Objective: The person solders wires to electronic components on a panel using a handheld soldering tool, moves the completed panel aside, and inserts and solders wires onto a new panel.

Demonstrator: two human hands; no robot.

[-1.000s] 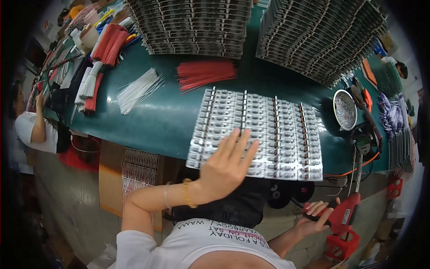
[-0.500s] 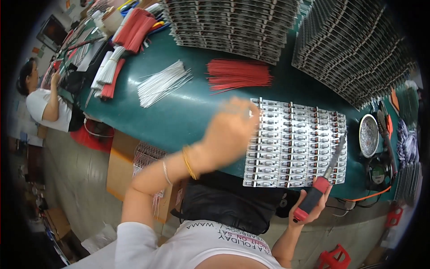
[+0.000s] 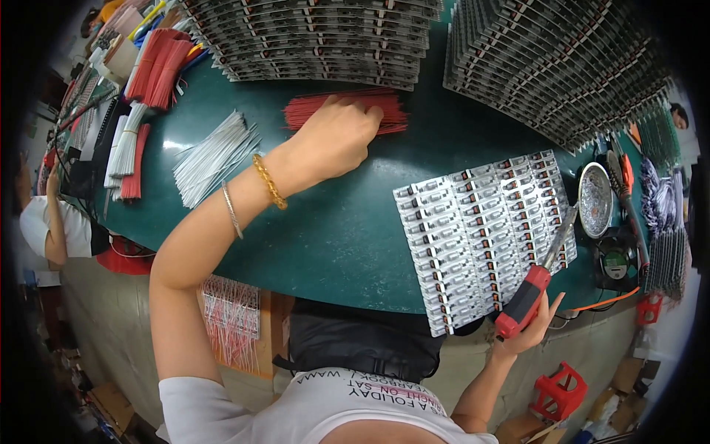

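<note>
Green worktop (image 3: 325, 255) fills most of the head view, with two big grey stacks of panels (image 3: 318, 44) along the back. The loose panel (image 3: 473, 244) is near the front edge on the right: silvery, row after row of little clear cells, dark-and-orange bits running down in strips, one near corner poking past the edge. Left hand (image 3: 336, 137) is curled down on the red wires (image 3: 302, 112); can't tell if it's pinching any. Right hand (image 3: 531, 339) is gripping a red-and-black iron-type tool (image 3: 526, 300), one finger sticking out.

Half a second ago that left hand was a blur by the panel's far left corner, the panel sat straighter, and the tool's tip was over its right side. Now the tip's at the round dish (image 3: 610, 194), which has silvery speckled stuff in it. Cardboard box (image 3: 276, 325) below the table, red and white leads (image 3: 231, 322) by it.
</note>
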